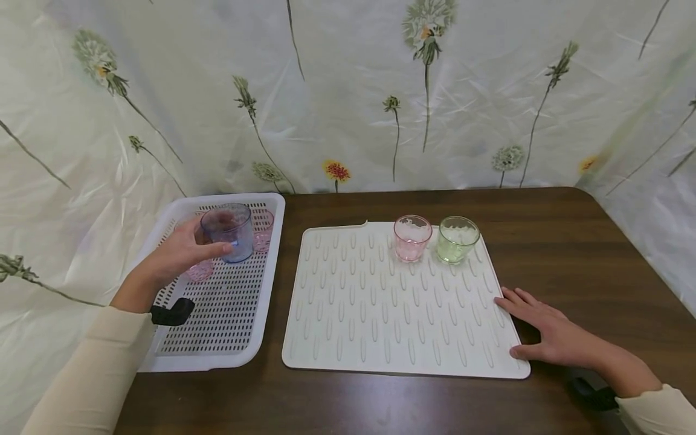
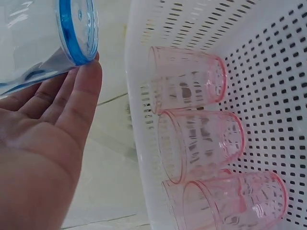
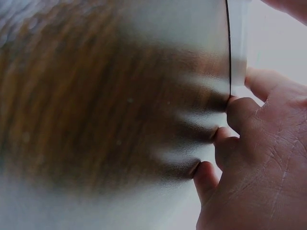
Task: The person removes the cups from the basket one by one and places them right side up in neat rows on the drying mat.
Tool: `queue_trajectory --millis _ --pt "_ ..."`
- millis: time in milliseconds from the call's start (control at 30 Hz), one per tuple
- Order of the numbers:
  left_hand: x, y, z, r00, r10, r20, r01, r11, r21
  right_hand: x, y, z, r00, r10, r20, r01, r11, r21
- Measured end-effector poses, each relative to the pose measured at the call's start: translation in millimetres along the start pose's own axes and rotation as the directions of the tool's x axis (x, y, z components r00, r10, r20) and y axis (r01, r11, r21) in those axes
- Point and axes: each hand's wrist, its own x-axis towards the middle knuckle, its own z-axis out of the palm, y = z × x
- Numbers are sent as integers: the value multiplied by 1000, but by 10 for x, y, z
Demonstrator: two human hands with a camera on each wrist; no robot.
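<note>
My left hand grips a clear blue glass above the white perforated basket. In the left wrist view the blue glass hangs outside the basket wall, and several clear pink glasses lie inside the basket. My right hand rests by the right edge of a white ridged mat, its fingers spread and touching the table and the mat's edge. On the mat's back right part, a pink glass and a green glass stand upright side by side.
The dark wooden table extends around the mat and to its right. Behind it hangs a pale curtain printed with dandelions. The basket stands at the table's left, with a strip of table between it and the mat.
</note>
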Motion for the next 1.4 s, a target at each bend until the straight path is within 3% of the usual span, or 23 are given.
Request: queue_trajectory --millis 300,600,767,1000,1233,1400 --pt "151 100 -33 995 -65 -82 74 991 112 -1 0 0 1000 1 -3 -1 1000 -8" --pt "374 370 16 988 -101 -114 104 994 27 14 -21 -3 1000 1 10 -1 1000 10" --pt "536 494 140 987 -98 -129 93 995 -37 13 -20 6 1000 0 8 0 1000 7" --pt "860 685 356 986 -26 -165 12 996 -86 12 7 6 1000 -14 1 14 1000 -12" --pt "1084 838 625 983 36 -181 -69 981 -179 11 8 -6 1000 -24 3 24 1000 -4" --pt "1161 929 839 975 48 -219 -81 986 -145 1 7 -5 1000 -26 1 26 1000 -5"
